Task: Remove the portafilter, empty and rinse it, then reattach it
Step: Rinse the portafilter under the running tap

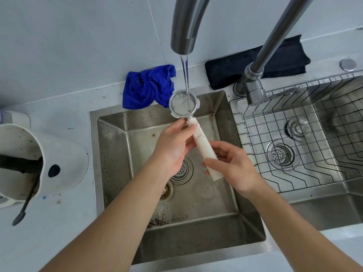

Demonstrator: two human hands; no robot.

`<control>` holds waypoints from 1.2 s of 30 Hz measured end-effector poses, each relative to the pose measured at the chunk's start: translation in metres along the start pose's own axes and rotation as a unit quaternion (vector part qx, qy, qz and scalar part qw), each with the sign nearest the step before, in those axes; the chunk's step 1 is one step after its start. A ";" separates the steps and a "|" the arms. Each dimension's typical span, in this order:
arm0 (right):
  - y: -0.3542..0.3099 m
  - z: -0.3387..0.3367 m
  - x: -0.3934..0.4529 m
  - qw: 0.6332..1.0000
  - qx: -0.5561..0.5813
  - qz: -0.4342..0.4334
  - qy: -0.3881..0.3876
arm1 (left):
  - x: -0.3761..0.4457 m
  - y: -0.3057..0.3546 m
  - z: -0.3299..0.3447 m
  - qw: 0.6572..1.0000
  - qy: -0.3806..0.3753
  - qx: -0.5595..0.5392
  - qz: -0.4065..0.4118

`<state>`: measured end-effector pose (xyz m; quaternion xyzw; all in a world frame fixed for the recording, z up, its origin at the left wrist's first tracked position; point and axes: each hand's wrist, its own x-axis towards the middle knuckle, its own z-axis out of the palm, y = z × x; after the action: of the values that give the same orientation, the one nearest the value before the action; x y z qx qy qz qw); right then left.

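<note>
Both hands grip the portafilter [193, 132] by its white handle: the left hand [173, 146] closed around the upper part near the basket, the right hand [234, 167] pinching the lower end, its palm side hidden. Its round basket sits over the far edge of the sink [222, 209] under the faucet [183, 30], a stream of water [185, 79] running into it. Foam or glare blurs the basket's inside, so whether grounds remain is hard to tell.
</note>
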<state>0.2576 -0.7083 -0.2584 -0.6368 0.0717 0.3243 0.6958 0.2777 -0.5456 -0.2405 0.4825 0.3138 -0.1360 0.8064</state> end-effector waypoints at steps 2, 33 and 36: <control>0.004 0.000 -0.002 0.999 0.025 0.018 -0.016 | -0.002 -0.001 -0.001 1.000 -0.008 0.004 -0.002; -0.007 0.008 0.040 0.984 -0.173 -0.037 -0.015 | 0.017 0.024 0.004 0.992 0.061 0.061 0.096; -0.010 0.012 0.043 0.973 -0.225 -0.052 -0.014 | 0.014 0.028 0.003 0.990 0.057 0.071 0.111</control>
<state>0.2931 -0.6817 -0.2705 -0.7749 -0.0462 0.3047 0.5518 0.3046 -0.5333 -0.2293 0.5774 0.2932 -0.0402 0.7610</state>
